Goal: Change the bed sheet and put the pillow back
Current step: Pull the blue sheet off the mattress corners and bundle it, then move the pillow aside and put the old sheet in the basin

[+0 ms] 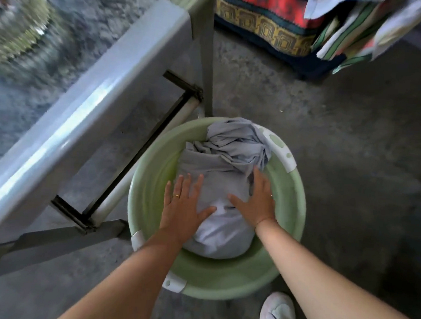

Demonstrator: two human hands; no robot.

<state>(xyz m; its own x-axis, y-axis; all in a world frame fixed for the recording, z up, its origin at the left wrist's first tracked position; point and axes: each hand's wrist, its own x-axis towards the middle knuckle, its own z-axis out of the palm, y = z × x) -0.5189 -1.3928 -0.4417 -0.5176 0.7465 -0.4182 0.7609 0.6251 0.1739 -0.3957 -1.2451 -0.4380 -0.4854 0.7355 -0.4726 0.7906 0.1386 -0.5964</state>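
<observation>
Left hand [185, 205] and right hand [257, 200], flat and open, press the crumpled grey bed sheet [230, 156] into the round green plastic basin [296, 191], seemingly stowing it; fetching a clean one should follow.

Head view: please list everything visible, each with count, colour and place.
basin: one, green, on the floor at centre
sheet: one, grey, bundled inside the basin
table: one, grey, at left beside the basin
patterned cloth: one, red, yellow and dark blue, top centre
striped cloth: one, white with green stripes, hanging at top right
floor: grey, bare concrete look, all around
shoe: one plainly seen, white, bottom right
ring: one, gold, on a left-hand finger
left hand: one, fingers straight, pressing flat on the sheet
right hand: one, fingers straight, pressing flat on the sheet
</observation>
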